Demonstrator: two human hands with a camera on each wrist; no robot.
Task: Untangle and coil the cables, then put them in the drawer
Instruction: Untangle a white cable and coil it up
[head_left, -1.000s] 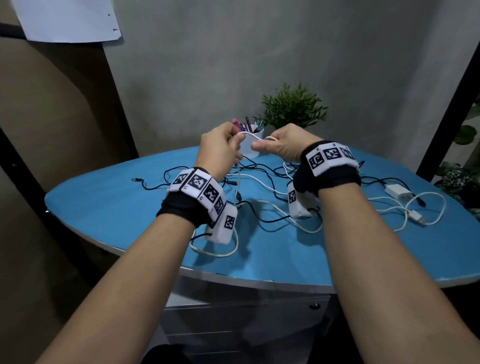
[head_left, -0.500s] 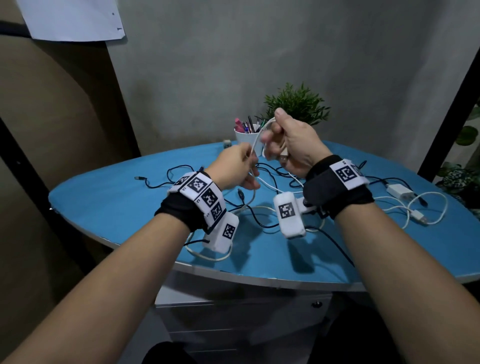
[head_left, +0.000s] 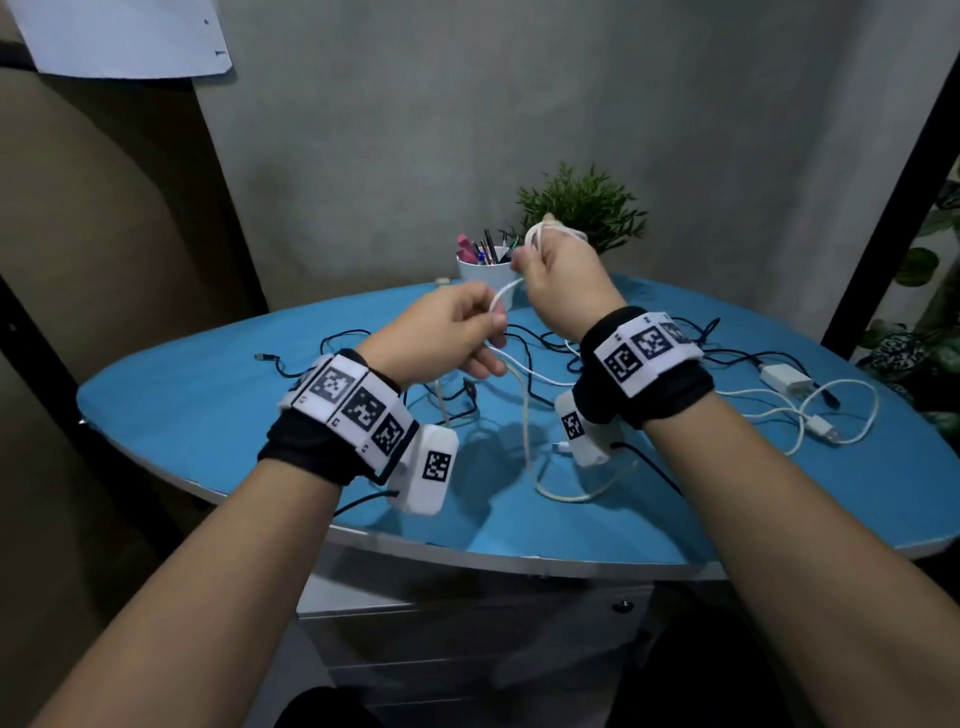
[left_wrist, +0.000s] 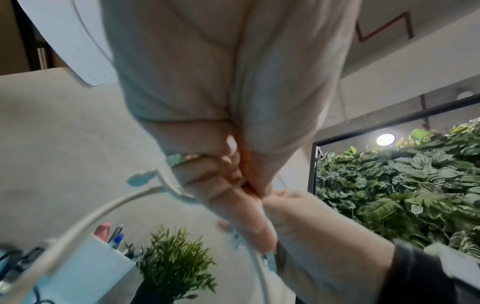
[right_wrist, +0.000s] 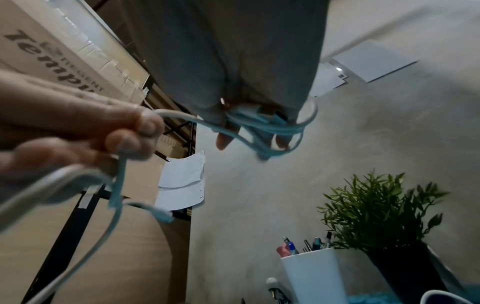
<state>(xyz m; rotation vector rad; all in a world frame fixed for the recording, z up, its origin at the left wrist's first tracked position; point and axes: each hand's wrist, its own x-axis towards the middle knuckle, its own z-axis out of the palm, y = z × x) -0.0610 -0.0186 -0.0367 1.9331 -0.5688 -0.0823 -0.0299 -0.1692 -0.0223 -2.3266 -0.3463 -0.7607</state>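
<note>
A white cable (head_left: 503, 297) runs between my two hands above the blue table (head_left: 208, 415). My right hand (head_left: 537, 252) is raised, and several turns of the cable (right_wrist: 272, 127) are wound round its fingers. Lower and to the left, my left hand (head_left: 491, 335) pinches the cable's free run (left_wrist: 91, 216) between thumb and fingers. From there the cable hangs down to the table and ends in a loose curve (head_left: 569, 496). Tangled black cables (head_left: 524, 338) lie on the table beneath my hands. The drawer unit (head_left: 467, 623) stands under the table's front edge, its drawers closed.
A white charger (head_left: 784, 379) with a looped white cable (head_left: 841, 415) lies at the table's right. A white pen cup (head_left: 485, 275) and a small green plant (head_left: 582, 208) stand at the back, just behind my hands. A black frame post rises at far right.
My right hand has risen and turned with more cable wound round it. My left hand has dropped lower along the cable. The loose tail on the table has shifted from the left front toward the middle.
</note>
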